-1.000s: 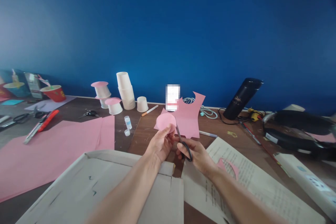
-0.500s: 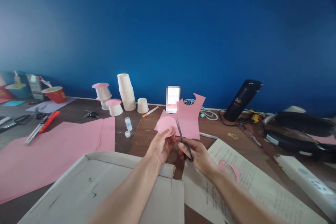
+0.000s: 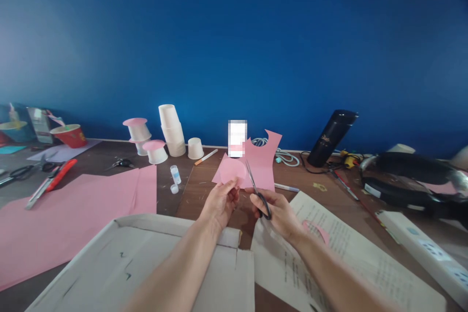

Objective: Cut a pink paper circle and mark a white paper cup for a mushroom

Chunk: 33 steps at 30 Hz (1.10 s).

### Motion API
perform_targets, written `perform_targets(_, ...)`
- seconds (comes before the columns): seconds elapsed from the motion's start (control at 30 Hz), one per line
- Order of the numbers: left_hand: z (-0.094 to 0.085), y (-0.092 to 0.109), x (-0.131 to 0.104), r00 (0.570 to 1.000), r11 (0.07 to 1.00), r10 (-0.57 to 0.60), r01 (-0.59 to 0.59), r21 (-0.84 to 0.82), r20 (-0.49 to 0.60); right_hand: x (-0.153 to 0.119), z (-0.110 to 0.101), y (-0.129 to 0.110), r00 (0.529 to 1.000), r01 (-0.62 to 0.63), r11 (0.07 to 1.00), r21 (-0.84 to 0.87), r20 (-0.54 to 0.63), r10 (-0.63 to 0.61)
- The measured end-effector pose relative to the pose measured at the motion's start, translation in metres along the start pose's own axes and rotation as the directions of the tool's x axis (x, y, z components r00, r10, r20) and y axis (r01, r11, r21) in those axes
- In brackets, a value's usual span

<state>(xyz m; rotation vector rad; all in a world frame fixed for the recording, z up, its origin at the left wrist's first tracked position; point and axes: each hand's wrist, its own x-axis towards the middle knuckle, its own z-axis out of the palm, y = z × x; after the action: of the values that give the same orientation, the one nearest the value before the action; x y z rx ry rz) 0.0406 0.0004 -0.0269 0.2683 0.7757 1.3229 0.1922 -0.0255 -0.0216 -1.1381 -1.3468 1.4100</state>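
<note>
Lying toward the table's (image 3: 199, 180) left edge, pink sheets (image 3: 73, 214); red-handled cutter (image 3: 61, 175) across their far side. White cardboard (image 3: 157, 263) at the near edge, below my left forearm.

Far edge, moving right: cups topped with pink discs (image 3: 139, 131), stacked white cups (image 3: 171, 131), one lone cup (image 3: 195, 148). Small tube (image 3: 175, 174) in front of these, a white cap (image 3: 174, 188) just beside it.

Middle: my left hand (image 3: 217, 204) has thumb and fingers pinching the lower edge of the pink disc (image 3: 232, 168), held up over the table, in front of the cut pink sheet (image 3: 265, 165). Disc outline looks round, faint against the pink behind.

Change since half a second ago: my hands have drawn slightly apart. Fingertips were all but meeting; now a small gap shows between them. My right hand (image 3: 280, 212) still has its fingers curled round the handles of the scissors (image 3: 251, 175), blades up, just right of the disc. Reads to me as a break in contact, disc steadied by the left alone. Whether blades touch its rim, cannot tell.

Further right: curved pink offcut (image 3: 322, 234) on the printed paper (image 3: 351, 239), unmoved. Black bottle (image 3: 331, 139) leans near the far edge.
</note>
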Motion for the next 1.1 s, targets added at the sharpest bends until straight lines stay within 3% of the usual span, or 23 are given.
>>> perform_targets(1.1,-0.0017,-0.0023,0.001,0.999,1.0,0.015,-0.015,0.022,-0.029,0.0007,0.0051,0.001,0.999,0.037,0.99,-0.134,-0.033,-0.042)
